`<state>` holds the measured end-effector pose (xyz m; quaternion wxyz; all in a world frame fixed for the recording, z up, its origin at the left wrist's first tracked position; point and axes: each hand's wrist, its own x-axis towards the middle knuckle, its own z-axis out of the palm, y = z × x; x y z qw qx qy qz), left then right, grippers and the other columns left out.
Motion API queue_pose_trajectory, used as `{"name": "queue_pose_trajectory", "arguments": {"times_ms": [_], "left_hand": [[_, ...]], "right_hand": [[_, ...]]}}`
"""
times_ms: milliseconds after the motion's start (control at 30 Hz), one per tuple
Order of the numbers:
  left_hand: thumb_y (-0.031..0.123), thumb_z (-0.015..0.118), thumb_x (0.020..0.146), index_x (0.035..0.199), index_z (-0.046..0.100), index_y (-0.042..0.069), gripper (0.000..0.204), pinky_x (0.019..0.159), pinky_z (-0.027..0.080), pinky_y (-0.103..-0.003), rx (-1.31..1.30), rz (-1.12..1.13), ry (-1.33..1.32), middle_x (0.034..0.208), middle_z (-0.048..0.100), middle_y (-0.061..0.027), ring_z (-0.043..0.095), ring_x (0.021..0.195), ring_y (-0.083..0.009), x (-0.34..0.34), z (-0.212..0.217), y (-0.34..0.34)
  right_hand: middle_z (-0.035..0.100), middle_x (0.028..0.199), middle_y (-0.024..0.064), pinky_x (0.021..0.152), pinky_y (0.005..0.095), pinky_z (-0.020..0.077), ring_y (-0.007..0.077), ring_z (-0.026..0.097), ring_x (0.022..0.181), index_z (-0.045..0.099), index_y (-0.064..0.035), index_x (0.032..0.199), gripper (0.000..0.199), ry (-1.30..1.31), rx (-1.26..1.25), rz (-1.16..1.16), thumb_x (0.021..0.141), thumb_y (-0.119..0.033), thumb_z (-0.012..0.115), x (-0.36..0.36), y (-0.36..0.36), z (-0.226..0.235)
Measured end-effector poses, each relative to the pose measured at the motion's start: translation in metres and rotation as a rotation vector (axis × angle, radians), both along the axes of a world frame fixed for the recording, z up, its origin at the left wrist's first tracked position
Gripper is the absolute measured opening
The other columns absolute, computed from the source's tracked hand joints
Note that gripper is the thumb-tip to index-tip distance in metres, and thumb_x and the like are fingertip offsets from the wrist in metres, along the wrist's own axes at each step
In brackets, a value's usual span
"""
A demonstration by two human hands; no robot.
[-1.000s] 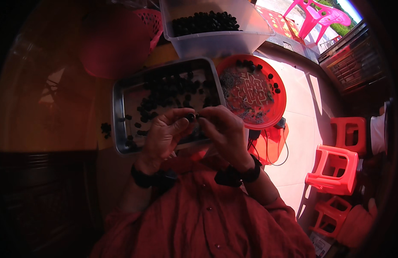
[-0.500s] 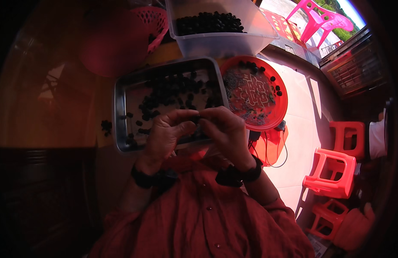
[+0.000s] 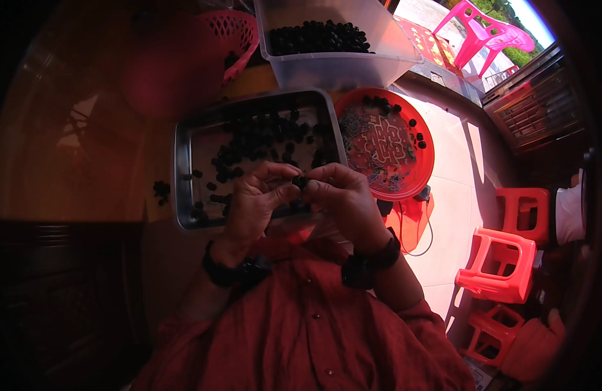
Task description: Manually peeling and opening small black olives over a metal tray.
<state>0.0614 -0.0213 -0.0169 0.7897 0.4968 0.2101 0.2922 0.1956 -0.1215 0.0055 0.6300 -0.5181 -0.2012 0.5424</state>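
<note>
Between the fingertips of both hands is a small, black, round piece (image 3: 300, 182) whose exact kind I cannot make out. My left hand (image 3: 256, 199) pinches it from the left with thumb and forefinger. From the other side, my right hand (image 3: 348, 201) grips it the same way. Both hands are over the near edge of a rectangular metal tray (image 3: 182, 163), where many similar black pieces (image 3: 255, 137) lie scattered. A round red tray (image 3: 426, 153) to the right carries thin greyish scraps (image 3: 359, 140) and several black pieces along its far and right sides.
Behind the metal tray stands a translucent plastic bin (image 3: 340, 68) heaped with black pieces. A pink basket (image 3: 245, 32) is at its left. Loose black pieces (image 3: 161, 191) lie left of the tray. Red stools (image 3: 499, 264) stand at the right, with a pink chair (image 3: 476, 36) outside.
My right hand has turned slightly and its wrist has shifted right. The black piece shows more clearly between the fingertips. Both hands still pinch at nearly the same spot.
</note>
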Motion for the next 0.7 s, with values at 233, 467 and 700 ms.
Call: {"name": "queue_pose_trajectory", "arguments": {"times_ms": [233,467,700], "left_hand": [[-0.005,0.063,0.081,0.104,0.054,0.003,0.027,0.077,0.051,-0.024,-0.022,-0.025,0.004,0.095,0.063,-0.0061,0.062,0.086,-0.012,0.0,-0.001,0.001],[-0.006,0.063,0.079,0.116,0.047,0.005,0.042,0.079,0.05,-0.024,0.002,0.019,0.079,0.095,0.062,-0.0064,0.059,0.09,-0.0116,0.001,0.01,-0.001],[-0.007,0.06,0.081,0.118,0.049,0.005,0.04,0.08,0.048,-0.023,0.106,-0.003,0.189,0.098,0.062,-0.007,0.059,0.09,-0.0096,-0.003,0.014,-0.001]], "right_hand": [[0.063,0.083,0.0025,0.062,0.0202,0.0461,0.0068,0.056,0.071,0.058,-0.004,0.094,0.013,0.159,-0.018,0.039,0.084,-0.009,0.064,0.004,0.002,-0.005],[0.063,0.084,0.0029,0.064,0.0204,0.0467,0.0075,0.058,0.074,0.058,-0.0032,0.095,0.012,0.183,0.03,0.038,0.084,-0.007,0.063,0.006,0.0,-0.006],[0.062,0.082,0.0018,0.065,0.0209,0.0467,0.0075,0.057,0.074,0.058,-0.0024,0.093,0.012,0.162,0.008,0.075,0.084,-0.007,0.064,0.008,-0.001,-0.006]]}}
